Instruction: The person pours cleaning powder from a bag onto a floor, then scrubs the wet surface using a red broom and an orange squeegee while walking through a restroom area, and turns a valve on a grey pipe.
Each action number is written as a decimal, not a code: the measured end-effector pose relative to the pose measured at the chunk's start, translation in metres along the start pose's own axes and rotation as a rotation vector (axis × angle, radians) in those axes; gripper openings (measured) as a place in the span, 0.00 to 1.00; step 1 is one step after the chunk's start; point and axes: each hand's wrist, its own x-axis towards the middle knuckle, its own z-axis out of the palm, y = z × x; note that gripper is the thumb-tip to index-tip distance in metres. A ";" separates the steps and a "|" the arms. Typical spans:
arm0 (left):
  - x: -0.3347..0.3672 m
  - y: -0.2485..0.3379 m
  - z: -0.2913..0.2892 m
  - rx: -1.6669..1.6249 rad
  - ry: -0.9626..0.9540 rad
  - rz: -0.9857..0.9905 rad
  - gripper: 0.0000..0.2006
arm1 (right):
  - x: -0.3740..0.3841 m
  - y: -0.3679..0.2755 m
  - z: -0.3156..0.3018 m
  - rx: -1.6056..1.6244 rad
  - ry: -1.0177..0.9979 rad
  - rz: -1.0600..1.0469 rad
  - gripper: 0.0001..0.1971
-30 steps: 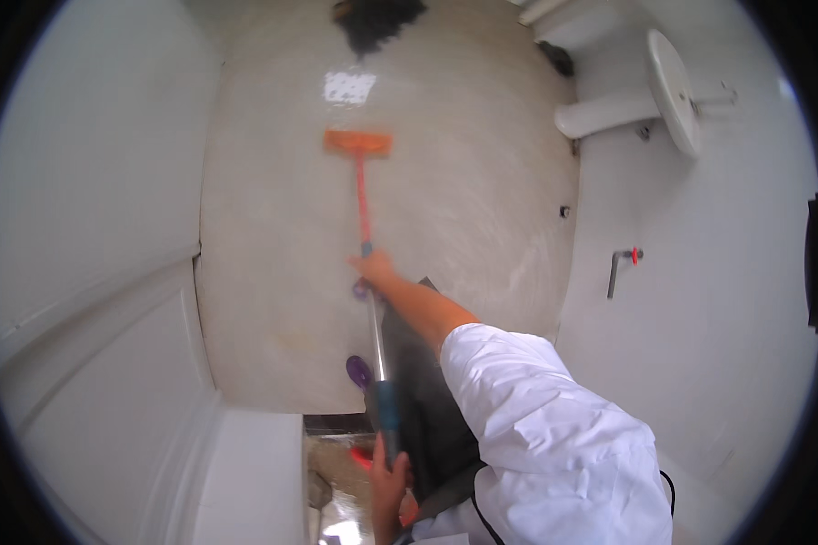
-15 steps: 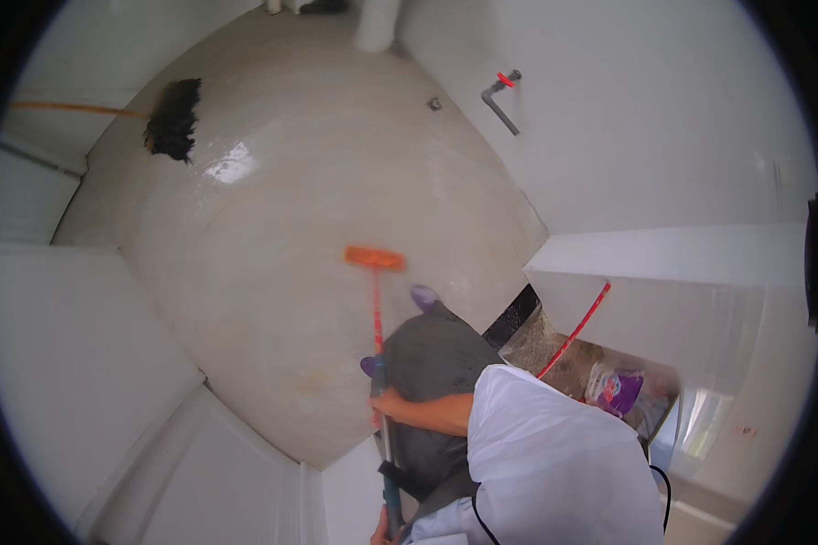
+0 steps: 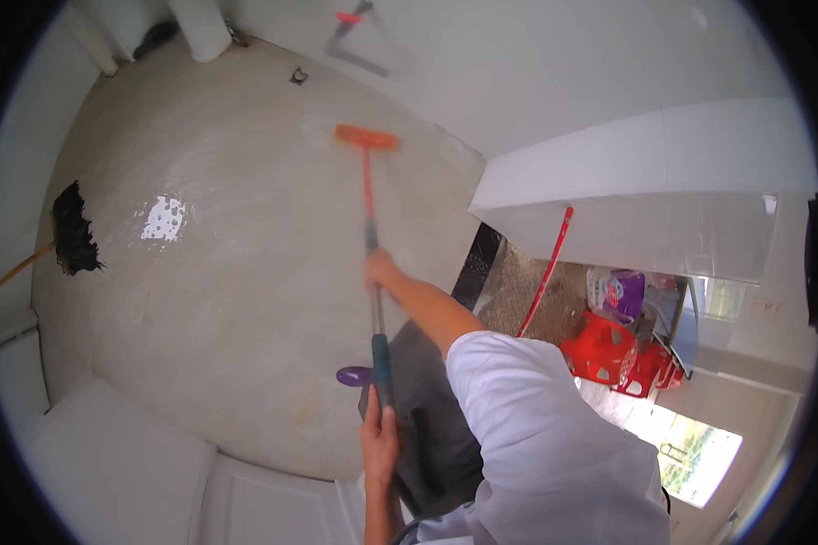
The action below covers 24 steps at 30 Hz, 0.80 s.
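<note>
I hold a long-handled sponge mop [image 3: 379, 315] with an orange bar-shaped head [image 3: 366, 137], which rests on the grey floor [image 3: 245, 300] out in front of me. My right hand [image 3: 384, 269] is wrapped round the middle of the pole, just below its red upper section. Nearer my body, my left hand [image 3: 380, 440] grips the handle's lower end under the teal sleeve. A purple shoe [image 3: 354, 376] shows just left of the handle. The mop head and right hand are slightly blurred.
A black broom [image 3: 77, 229] with a wooden handle leans at the left wall. Rightward, a doorway has a black threshold [image 3: 477, 264], a red pole [image 3: 548, 271], red plastic stools [image 3: 600, 349] and a purple-and-white bag [image 3: 623, 296]. A floor drain [image 3: 299, 76] and pipe [image 3: 356, 60] lie far off.
The mop head has moved farther away across the floor, both hands reaching forward with it. My view has turned rightward, bringing the red stools into sight.
</note>
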 end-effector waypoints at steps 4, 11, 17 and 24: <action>-0.059 -0.049 -0.012 0.032 0.036 -0.157 0.26 | -0.115 0.076 0.052 0.313 0.192 0.071 0.04; -0.085 -0.058 0.019 0.257 0.094 0.050 0.23 | -0.197 0.119 0.032 0.453 -0.001 0.283 0.08; 0.025 0.021 0.111 0.209 -0.040 -0.119 0.23 | -0.007 0.127 -0.101 0.813 0.154 -0.083 0.08; -0.081 0.000 0.092 0.286 0.021 -0.237 0.23 | -0.165 0.153 -0.017 0.343 -0.082 0.353 0.16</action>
